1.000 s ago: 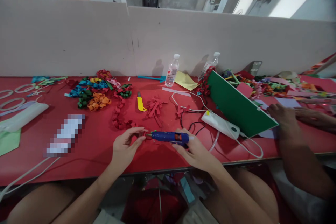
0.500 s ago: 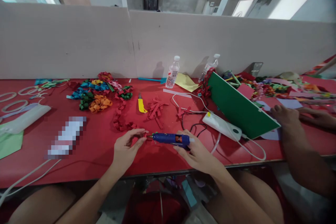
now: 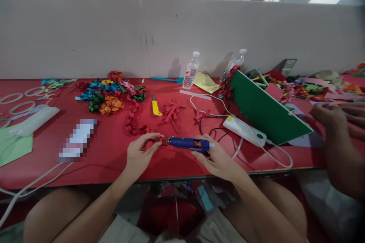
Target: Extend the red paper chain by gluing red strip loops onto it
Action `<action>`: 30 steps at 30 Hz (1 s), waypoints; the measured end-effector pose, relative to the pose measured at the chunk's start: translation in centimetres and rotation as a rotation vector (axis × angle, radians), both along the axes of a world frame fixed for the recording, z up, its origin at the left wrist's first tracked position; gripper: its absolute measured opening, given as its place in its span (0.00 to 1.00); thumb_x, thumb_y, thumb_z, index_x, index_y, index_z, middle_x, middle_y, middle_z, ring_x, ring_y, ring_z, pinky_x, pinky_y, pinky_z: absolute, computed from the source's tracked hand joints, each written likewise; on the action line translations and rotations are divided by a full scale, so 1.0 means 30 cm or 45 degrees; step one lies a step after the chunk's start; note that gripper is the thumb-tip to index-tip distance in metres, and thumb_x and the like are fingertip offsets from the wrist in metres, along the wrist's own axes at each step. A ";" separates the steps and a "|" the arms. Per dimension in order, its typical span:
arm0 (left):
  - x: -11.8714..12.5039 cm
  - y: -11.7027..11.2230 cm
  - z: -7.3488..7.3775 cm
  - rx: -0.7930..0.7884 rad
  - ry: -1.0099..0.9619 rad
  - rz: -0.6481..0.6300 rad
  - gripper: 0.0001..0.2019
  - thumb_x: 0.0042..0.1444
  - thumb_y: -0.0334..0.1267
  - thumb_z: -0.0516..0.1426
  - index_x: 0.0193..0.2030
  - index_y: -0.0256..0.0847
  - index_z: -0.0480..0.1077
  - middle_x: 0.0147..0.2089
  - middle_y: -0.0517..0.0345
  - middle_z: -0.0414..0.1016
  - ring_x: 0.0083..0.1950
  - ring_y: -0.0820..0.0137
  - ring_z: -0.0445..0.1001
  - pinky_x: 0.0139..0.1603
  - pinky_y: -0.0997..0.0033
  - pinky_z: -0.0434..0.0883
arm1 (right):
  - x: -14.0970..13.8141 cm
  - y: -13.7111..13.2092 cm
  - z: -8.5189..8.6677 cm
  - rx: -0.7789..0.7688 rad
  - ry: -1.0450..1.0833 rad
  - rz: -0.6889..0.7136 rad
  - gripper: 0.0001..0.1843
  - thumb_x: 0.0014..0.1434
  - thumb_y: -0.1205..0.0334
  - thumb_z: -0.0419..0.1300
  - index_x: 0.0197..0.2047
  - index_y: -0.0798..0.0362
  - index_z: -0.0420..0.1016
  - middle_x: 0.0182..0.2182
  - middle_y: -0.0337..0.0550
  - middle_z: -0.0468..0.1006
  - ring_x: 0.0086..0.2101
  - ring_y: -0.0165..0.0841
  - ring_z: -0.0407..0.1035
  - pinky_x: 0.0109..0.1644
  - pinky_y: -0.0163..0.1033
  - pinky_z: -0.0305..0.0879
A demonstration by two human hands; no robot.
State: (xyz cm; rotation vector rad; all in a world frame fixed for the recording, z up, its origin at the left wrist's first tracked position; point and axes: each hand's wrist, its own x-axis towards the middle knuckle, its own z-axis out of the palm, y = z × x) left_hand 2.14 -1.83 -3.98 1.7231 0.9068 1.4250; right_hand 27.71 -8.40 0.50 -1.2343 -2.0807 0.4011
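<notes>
My right hand (image 3: 219,160) is wrapped round a blue hot glue gun (image 3: 182,143), its nozzle aimed left. The thumb and fingers of my left hand (image 3: 139,152) pinch the end of a red paper chain (image 3: 132,115) close to the nozzle tip. Whether nozzle and paper touch, I cannot make out. From my left fingers the chain runs back across the table towards a heap of coloured paper chains (image 3: 110,103). Beyond the gun lie loose red paper strips (image 3: 172,112) and a yellow utility knife (image 3: 155,107) with its blade out.
A white power strip (image 3: 243,130) with cables lies right, beside a leaning green board (image 3: 265,108). Water bottles (image 3: 190,73) stand near the white partition (image 3: 85,34). Left are a pixelated phone-like object (image 3: 78,139) and tape rolls (image 3: 22,108). A co-worker's hand (image 3: 327,115) is far right.
The view has tilted downward, so the table sits higher in the picture. My hands keep the same hold on the glue gun and the paper chain. The co-worker's hands have shifted slightly.
</notes>
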 end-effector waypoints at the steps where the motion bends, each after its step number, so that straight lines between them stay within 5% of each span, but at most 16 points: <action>1: 0.001 0.000 0.002 0.002 0.000 0.000 0.10 0.56 0.33 0.65 0.46 0.43 0.78 0.42 0.56 0.83 0.42 0.73 0.81 0.48 0.78 0.77 | 0.001 -0.001 0.001 0.006 -0.009 0.003 0.08 0.69 0.60 0.53 0.36 0.51 0.66 0.34 0.43 0.75 0.35 0.36 0.69 0.44 0.41 0.62; 30: 0.004 -0.004 0.003 0.081 0.067 0.054 0.13 0.55 0.39 0.66 0.46 0.41 0.78 0.42 0.54 0.83 0.41 0.71 0.82 0.46 0.72 0.78 | 0.009 -0.014 -0.001 -0.078 -0.010 -0.055 0.11 0.68 0.54 0.54 0.37 0.51 0.70 0.34 0.47 0.74 0.34 0.39 0.68 0.42 0.44 0.66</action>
